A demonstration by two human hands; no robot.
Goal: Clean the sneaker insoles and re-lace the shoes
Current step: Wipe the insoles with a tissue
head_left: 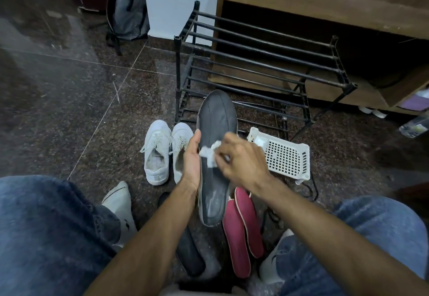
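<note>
Head view: left hand point(191, 161) grips the grey insole point(217, 133) along its edge, thumb up, holding it at centre frame above the floor. Right hand point(241, 163) has its fingers curled round a white wipe point(209, 154), pressed on the insole. White sneakers point(162, 154) sit at nine o'clock, red insoles point(241, 230) at six.

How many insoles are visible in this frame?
4: a grey insole held in the left hand, a dark one on the floor below it, and two red ones lying beside it. Others may be hidden.
</note>
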